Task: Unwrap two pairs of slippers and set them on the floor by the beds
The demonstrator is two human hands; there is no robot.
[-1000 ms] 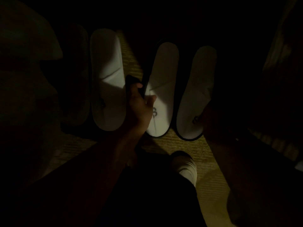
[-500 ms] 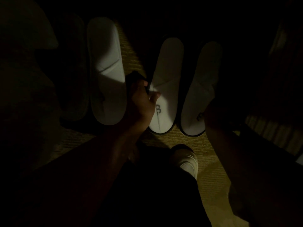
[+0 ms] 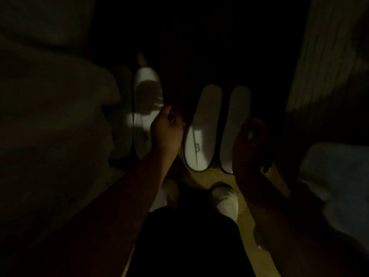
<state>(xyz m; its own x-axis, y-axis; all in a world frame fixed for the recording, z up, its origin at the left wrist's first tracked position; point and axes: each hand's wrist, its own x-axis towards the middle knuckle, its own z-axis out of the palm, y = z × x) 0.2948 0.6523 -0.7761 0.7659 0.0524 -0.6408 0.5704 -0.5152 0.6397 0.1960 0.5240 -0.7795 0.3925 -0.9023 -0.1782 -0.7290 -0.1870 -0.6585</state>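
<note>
Two pairs of white slippers lie on the yellowish floor [image 3: 201, 176] in very dim light. In the right pair, one slipper [image 3: 201, 136] bears a dark logo and the other [image 3: 235, 124] lies close beside it. The left pair has one lit slipper [image 3: 144, 116] and one slipper in deep shadow [image 3: 121, 112]. My left hand [image 3: 166, 129] hovers between the pairs, fingers curled; whether it grips anything is hidden by darkness. My right hand [image 3: 249, 144] is raised over the rightmost slipper's near end, fingers curled in a loose ring.
Pale bedding [image 3: 50, 116] bulges on the left, and a bed's side [image 3: 329, 56] rises on the right with a pale cloth [image 3: 337, 176] below it. My white shoes [image 3: 227, 200] stand just short of the slippers. The far floor is black.
The view has pulled back and up, so the slippers look smaller and farther. My right hand has lifted off the rightmost slipper. My left hand stays between the pairs.
</note>
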